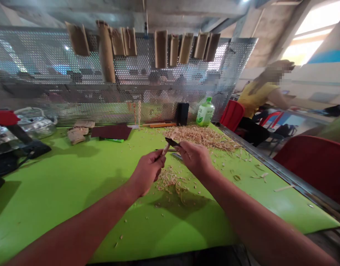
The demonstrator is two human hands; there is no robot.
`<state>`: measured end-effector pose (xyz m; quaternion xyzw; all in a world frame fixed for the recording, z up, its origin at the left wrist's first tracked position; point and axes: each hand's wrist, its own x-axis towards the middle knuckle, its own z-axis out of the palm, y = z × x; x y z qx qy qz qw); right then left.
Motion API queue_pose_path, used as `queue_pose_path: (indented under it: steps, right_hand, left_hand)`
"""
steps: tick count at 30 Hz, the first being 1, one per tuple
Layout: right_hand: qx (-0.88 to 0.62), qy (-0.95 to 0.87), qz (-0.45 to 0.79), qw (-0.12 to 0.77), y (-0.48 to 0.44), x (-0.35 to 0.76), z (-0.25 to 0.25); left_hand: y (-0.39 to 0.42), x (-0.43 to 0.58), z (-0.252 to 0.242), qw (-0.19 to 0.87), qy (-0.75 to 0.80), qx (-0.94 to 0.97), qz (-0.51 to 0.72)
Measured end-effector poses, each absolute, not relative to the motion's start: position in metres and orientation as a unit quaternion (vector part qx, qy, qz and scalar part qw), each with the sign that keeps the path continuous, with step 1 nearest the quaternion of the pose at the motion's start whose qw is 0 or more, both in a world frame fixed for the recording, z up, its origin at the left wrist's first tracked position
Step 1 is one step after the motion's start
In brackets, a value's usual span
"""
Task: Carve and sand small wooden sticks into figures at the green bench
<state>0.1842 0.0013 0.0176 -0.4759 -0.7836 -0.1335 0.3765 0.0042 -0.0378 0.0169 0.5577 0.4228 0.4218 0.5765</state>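
Observation:
My left hand [147,171] is closed around a slim, pale wooden stick [165,148], whose upper end sticks out past the thumb. In my right hand [196,158] is a carving knife [172,142]. Its dark blade crosses the stick close to the exposed end; whether the edge bites into the wood I cannot tell. The knife's handle is hidden by my fingers. Below both hands, a small scatter of wood chips [170,179] lies on the green tabletop [109,207]. A metal tool [177,156], partly covered by my right hand, rests just behind.
A large pile of shavings [205,137] lies behind my right hand, near a green-labelled bottle [205,112] and a black box [182,113]. Dark red sheets [111,132] and wood pieces [77,133] lie back left. A person [258,92] sits beyond the right edge.

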Motion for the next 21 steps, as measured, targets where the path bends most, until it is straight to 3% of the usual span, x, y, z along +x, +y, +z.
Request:
queue_pose_path:
  steps: [4,9,14,18,21]
  right_hand:
    - [-0.474,-0.784,-0.135,0.378,0.0012,0.1836,0.0166]
    - [-0.481,-0.783,-0.138,0.37,0.0021,0.1845,0.0159]
    - [-0.491,-0.781,-0.138,0.36,0.0038,0.1844,0.0141]
    - [-0.487,-0.781,-0.147,0.361,0.0035,0.1855,0.0139]
    - [-0.485,-0.787,-0.146,0.353,0.0034,0.1852,0.0138]
  left_hand:
    - [-0.0382,0.0056,0.0162,0.53,0.448,0.606,0.389]
    - [-0.0337,0.0033,0.0143,0.565,0.427,0.552,0.44]
    - [-0.0347,0.0046,0.0126,0.511,0.447,0.631,0.377]
    - [-0.0334,0.0033,0.0122,0.527,0.436,0.594,0.425]
    - [-0.0329,0.0036,0.0109,0.503,0.445,0.626,0.395]
